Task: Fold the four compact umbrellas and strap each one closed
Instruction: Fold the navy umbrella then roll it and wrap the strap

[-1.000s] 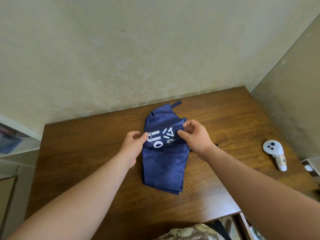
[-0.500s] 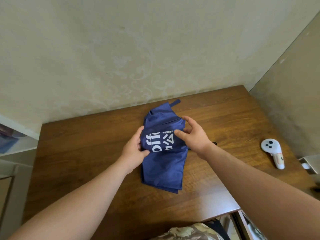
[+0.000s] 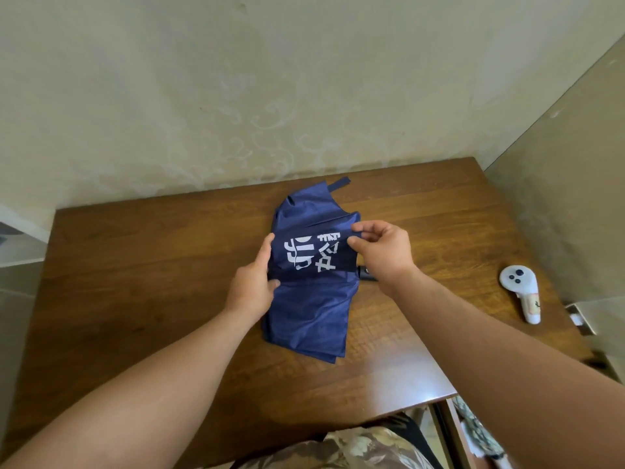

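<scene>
A navy blue compact umbrella (image 3: 309,309) with white lettering lies collapsed on the wooden table (image 3: 142,299), its cloth loose and flat. Its closing strap (image 3: 339,183) sticks out at the far end. My left hand (image 3: 255,282) grips the umbrella's left side, thumb under the lettered panel. My right hand (image 3: 378,250) pinches the right edge of that lettered fold between thumb and fingers. The black handle (image 3: 366,274) peeks out below my right wrist. Only this one umbrella is in view.
A white handheld controller (image 3: 522,292) lies on the table at the right. Papered walls close the far and right sides. A patterned cloth (image 3: 341,448) shows below the table's near edge, and a pale shelf (image 3: 13,238) stands at the left.
The lettered panel has been drawn wider across the umbrella. My left hand slid down along the left side, and my right hand now pinches the fold's right edge.
</scene>
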The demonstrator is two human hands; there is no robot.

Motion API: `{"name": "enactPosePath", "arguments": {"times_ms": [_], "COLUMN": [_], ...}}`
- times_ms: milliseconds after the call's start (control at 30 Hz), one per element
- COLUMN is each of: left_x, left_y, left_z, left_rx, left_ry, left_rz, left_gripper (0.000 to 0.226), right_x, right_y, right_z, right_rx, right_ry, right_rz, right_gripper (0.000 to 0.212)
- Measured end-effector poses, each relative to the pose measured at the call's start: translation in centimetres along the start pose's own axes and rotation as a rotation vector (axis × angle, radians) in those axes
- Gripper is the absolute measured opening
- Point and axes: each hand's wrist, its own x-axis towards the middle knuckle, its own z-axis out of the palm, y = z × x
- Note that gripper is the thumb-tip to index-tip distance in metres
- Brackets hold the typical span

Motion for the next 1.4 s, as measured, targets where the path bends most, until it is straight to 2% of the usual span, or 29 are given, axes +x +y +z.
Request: {"name": "enactPosePath", "arguments": {"times_ms": [100, 200, 300, 367, 500, 600, 667, 767, 867, 900, 967, 1000, 1067, 1167, 1200, 1300, 1400], "left_x": [-0.2, -0.2, 0.4, 1.1, 1.5, 1.5, 1.7, 1.9, 1.8, 1.7, 1.4, 1.2, 0.8, 0.5, 0.5, 0.6, 1.2], "left_y": [0.1, 0.7, 2.2, 2.9, 3.4, 3.7, 3.6, 3.6, 4.0, 4.0, 3.9, 3.8, 3.7, 3.7, 3.4, 3.3, 3.7], "left_z": [0.4, -0.2, -1.3, -2.0, -2.9, -3.1, -3.2, -3.5, -4.2, -4.4, -4.7, -4.7, -4.5, -4.5, -4.4, -4.7, -5.1], "left_rx": [-0.053, -0.177, -0.555, -0.726, -0.666, -0.684, -0.593, -0.521, -0.655, -0.714, -0.738, -0.702, -0.583, -0.319, -0.325, -0.635, -0.82], "left_ry": [0.004, -0.083, -0.11, -0.055, 0.046, 0.042, 0.098, 0.186, 0.151, 0.097, -0.039, -0.099, -0.166, -0.078, -0.066, -0.175, -0.163], "left_rz": [-0.068, -0.111, -0.143, -0.158, -0.124, -0.11, -0.084, -0.07, -0.105, -0.108, -0.099, -0.089, -0.057, -0.054, -0.076, -0.192, -0.21], "left_gripper": [0.107, 0.118, 0.117, 0.1, 0.066, 0.052, 0.035, 0.024, 0.029, 0.04, 0.079, 0.095, 0.111, 0.105, 0.103, 0.1, 0.075], "right_x": [-0.1, -0.3, -0.5, -0.4, -0.1, -0.3, -0.6, -0.6, -0.5, -0.5, -0.6, -0.6, -0.6, -0.6, -0.6, -0.7, -0.6], "right_y": [0.6, 0.9, 1.0, 1.1, 1.2, 1.2, 1.1, 1.3, 1.1, 1.0, 0.8, 0.8, 0.9, 1.3, 1.4, 1.5, 1.5], "right_z": [0.0, 0.1, 0.1, -0.1, -0.3, -0.3, -0.3, -0.4, -0.5, -0.6, -0.6, -0.6, -0.5, -0.5, -0.6, -0.8, -0.8], "right_rx": [0.059, 0.047, 0.011, -0.008, -0.018, -0.009, -0.067, -0.189, -0.221, -0.222, -0.216, -0.215, -0.214, -0.217, -0.225, -0.211, -0.157], "right_ry": [-0.002, -0.061, -0.122, -0.123, -0.092, -0.164, -0.216, -0.177, -0.119, -0.116, -0.125, -0.128, -0.144, -0.169, -0.171, -0.207, -0.188], "right_rz": [0.035, 0.022, -0.02, -0.04, -0.035, -0.044, -0.061, -0.11, -0.135, -0.143, -0.153, -0.154, -0.152, -0.151, -0.152, -0.123, -0.091], "right_gripper": [0.023, 0.026, 0.025, 0.024, 0.024, 0.035, 0.045, 0.052, 0.056, 0.06, 0.067, 0.068, 0.068, 0.063, 0.061, 0.06, 0.06]}}
